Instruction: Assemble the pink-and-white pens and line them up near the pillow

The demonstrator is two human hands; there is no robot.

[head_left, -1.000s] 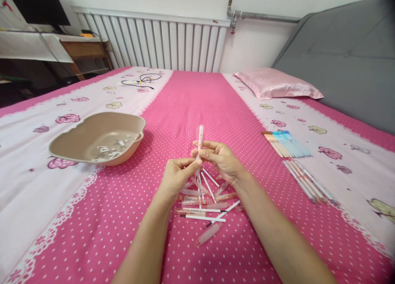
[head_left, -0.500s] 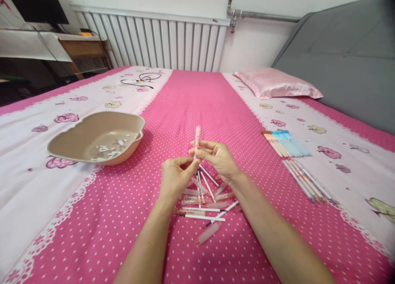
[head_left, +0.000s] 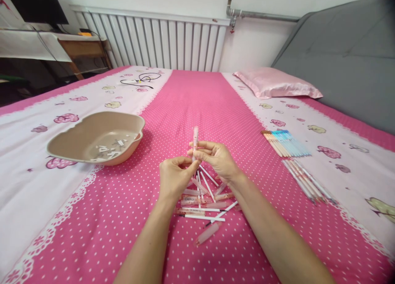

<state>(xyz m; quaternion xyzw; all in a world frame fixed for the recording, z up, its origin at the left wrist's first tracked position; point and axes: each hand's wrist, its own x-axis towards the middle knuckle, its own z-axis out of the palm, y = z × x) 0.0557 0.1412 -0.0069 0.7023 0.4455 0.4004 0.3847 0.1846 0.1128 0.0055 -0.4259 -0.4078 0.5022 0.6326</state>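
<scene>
A pale pink pen [head_left: 195, 136] stands upright between my hands, above the middle of the bed. My right hand [head_left: 217, 158] is closed round its barrel with thumb and fingers. My left hand [head_left: 177, 175] pinches at the pen's lower end, where the fingers hide the tip. Below them lies a loose heap of pen parts: white refills [head_left: 205, 220] with dark tips, and pink translucent pen barrels and caps [head_left: 207, 233]. Some of the heap is hidden behind my hands.
A beige basin [head_left: 92, 131] with small white scraps stands at left. Rows of blue and peach pens [head_left: 286, 144] and pale pens [head_left: 308, 183] lie at right. Farther back are a pink pillow [head_left: 276, 82] and a black cable [head_left: 148, 78] on the bedspread.
Both hands and the pen have shifted very slightly left and the pen a touch lower. The grip looks the same, and the heap, basin and pen rows have stayed put.
</scene>
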